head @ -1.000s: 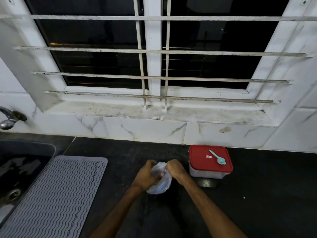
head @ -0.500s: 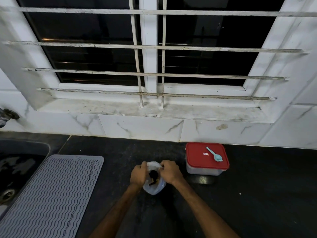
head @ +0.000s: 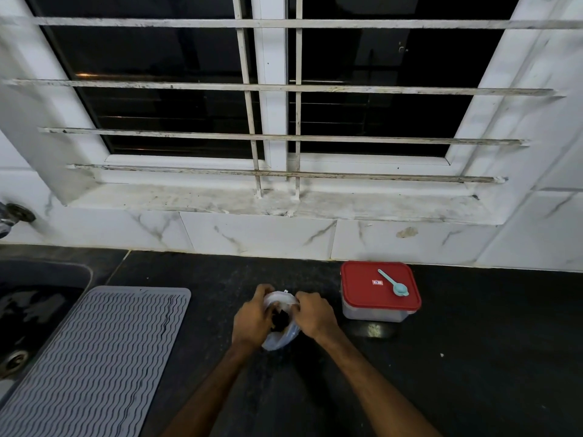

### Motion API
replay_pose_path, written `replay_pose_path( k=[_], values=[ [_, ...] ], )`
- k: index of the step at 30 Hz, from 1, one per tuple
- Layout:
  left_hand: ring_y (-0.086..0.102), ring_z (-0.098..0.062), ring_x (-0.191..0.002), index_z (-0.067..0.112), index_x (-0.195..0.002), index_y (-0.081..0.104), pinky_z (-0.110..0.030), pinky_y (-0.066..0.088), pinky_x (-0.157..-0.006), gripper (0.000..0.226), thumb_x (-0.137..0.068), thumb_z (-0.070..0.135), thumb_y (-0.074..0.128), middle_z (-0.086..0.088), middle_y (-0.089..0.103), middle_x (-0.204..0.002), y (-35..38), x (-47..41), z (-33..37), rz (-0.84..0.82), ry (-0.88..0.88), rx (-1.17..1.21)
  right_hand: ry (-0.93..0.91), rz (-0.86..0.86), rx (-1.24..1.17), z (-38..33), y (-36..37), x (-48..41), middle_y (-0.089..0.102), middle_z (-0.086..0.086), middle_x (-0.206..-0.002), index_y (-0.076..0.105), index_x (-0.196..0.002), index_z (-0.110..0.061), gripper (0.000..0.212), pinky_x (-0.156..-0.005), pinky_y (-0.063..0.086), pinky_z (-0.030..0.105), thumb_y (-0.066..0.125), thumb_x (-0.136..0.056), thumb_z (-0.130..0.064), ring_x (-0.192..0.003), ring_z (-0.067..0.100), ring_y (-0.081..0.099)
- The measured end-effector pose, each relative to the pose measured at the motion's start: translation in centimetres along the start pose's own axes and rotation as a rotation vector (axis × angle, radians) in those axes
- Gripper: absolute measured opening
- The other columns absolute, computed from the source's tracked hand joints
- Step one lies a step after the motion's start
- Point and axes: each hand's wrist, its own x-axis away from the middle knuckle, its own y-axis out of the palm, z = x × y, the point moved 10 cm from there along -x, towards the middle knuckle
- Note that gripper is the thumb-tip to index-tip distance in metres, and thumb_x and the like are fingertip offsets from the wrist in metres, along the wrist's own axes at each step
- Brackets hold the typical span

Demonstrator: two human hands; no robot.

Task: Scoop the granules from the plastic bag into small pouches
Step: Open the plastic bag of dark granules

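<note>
Both hands, left hand point(head: 252, 321) and right hand point(head: 315, 316), pinch rim of thin translucent plastic bag point(head: 280, 337) (dark granules point(head: 280, 318) inside); limp, slippery, best held at rim.

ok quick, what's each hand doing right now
Left hand: holding the bag by the left side of its mouth.
Right hand: holding the bag by the right side of its mouth.

A big grey rubber mat with wavy lines point(head: 94, 357) is laid on the left of the black stone tabletop point(head: 473, 373). A clear plastic box with a red lid point(head: 362, 294) is set at the back right, near the wall point(head: 252, 234). A small clear plastic bag point(head: 280, 340) is stood between them, apart from both.
</note>
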Motion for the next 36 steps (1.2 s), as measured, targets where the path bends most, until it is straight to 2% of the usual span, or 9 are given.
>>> replay_pose_path(
  k=[3, 6, 12, 16, 19, 24, 29, 33, 36],
  values=[
    [0.066, -0.018, -0.093, 0.026, -0.116, 0.062, -0.034, 0.054, -0.077, 0.025, -0.094, 0.022, 0.049, 0.002, 0.069, -0.103, 0.4, -0.5, 0.1, -0.03, 0.043, -0.138, -0.01, 0.009, 0.026, 0.0, 0.0, 0.0, 0.068, 0.008, -0.105, 0.062, -0.104, -0.014, 0.021, -0.079, 0.051, 0.036, 0.05, -0.096, -0.03, -0.096, 0.027, 0.066],
    [0.059, -0.02, -0.1, 0.019, -0.111, 0.065, -0.035, 0.052, -0.08, 0.022, -0.097, 0.024, 0.049, -0.001, 0.058, -0.109, 1.4, -0.9, -0.5, -0.104, 0.029, -0.161, 0.007, 0.001, 0.043, 0.1, 0.2, -0.1, 0.068, 0.009, -0.107, 0.062, -0.104, -0.013, 0.022, -0.082, 0.052, 0.038, 0.05, -0.095, -0.03, -0.097, 0.029, 0.065],
    [0.065, -0.016, -0.091, 0.018, -0.106, 0.061, -0.034, 0.054, -0.081, 0.018, -0.09, 0.024, 0.063, 0.002, 0.068, -0.1, 2.6, -1.3, -1.0, -0.27, -0.027, 0.057, 0.079, -0.07, 0.0, 0.9, 0.9, -0.3, 0.069, 0.008, -0.108, 0.063, -0.108, -0.011, 0.023, -0.079, 0.051, 0.033, 0.056, -0.093, -0.028, -0.097, 0.024, 0.066],
    [0.065, -0.019, -0.09, 0.017, -0.099, 0.065, -0.035, 0.054, -0.081, 0.018, -0.083, 0.011, 0.062, 0.0, 0.068, -0.096, 1.7, -1.5, -0.9, -0.177, -0.002, -0.013, 0.077, -0.095, -0.007, 1.1, 1.1, -0.3, 0.068, 0.008, -0.108, 0.063, -0.108, -0.011, 0.024, -0.079, 0.053, 0.033, 0.056, -0.092, -0.029, -0.096, 0.024, 0.066],
    [0.061, -0.02, -0.091, 0.017, -0.097, 0.064, -0.036, 0.052, -0.078, 0.014, -0.083, 0.016, 0.061, 0.0, 0.06, -0.099, 1.2, -1.4, -1.3, -0.11, -0.053, -0.107, 0.061, -0.096, -0.007, 0.8, 1.1, -0.3, 0.067, 0.007, -0.11, 0.062, -0.111, -0.011, 0.028, -0.076, 0.049, 0.03, 0.056, -0.094, -0.032, -0.097, 0.024, 0.065],
    [0.061, -0.019, -0.097, 0.018, -0.11, 0.066, -0.032, 0.049, -0.081, 0.025, -0.088, 0.014, 0.056, 0.0, 0.061, -0.107, 1.9, -1.0, -0.7, -0.143, -0.002, -0.109, -0.02, -0.099, -0.072, 0.1, 0.6, -0.5, 0.068, 0.003, -0.109, 0.058, -0.114, -0.017, 0.037, -0.078, 0.049, 0.031, 0.066, -0.087, -0.039, -0.095, 0.02, 0.065],
    [0.063, -0.017, -0.093, 0.024, -0.107, 0.064, -0.036, 0.053, -0.08, 0.018, -0.091, 0.024, 0.057, 0.001, 0.065, -0.102, 1.0, -1.3, 0.1, -0.089, 0.035, -0.061, -0.078, -0.012, -0.03, -0.2, -0.4, -0.5, 0.07, 0.003, -0.11, 0.062, -0.117, -0.02, 0.028, -0.082, 0.049, 0.029, 0.054, -0.094, -0.033, -0.098, 0.021, 0.066],
    [0.063, -0.022, -0.097, 0.021, -0.108, 0.066, -0.034, 0.05, -0.077, 0.022, -0.089, 0.03, 0.06, -0.003, 0.063, -0.103, 0.9, -1.8, 0.1, -0.13, 0.052, -0.222, -0.048, -0.007, 0.023, -0.2, -0.9, -0.6, 0.07, 0.006, -0.108, 0.067, -0.111, -0.018, 0.026, -0.082, 0.05, 0.032, 0.051, -0.092, -0.026, -0.1, 0.026, 0.066],
    [0.061, -0.026, -0.1, 0.012, -0.105, 0.069, -0.034, 0.047, -0.081, 0.02, -0.091, 0.023, 0.061, -0.01, 0.061, -0.105, 1.8, -2.0, -0.2, -0.237, 0.043, -0.173, 0.002, -0.046, 0.029, 0.2, -0.6, -1.0, 0.07, 0.007, -0.11, 0.068, -0.109, -0.018, 0.026, -0.084, 0.05, 0.035, 0.052, -0.09, -0.028, -0.103, 0.029, 0.065]
  ],
)
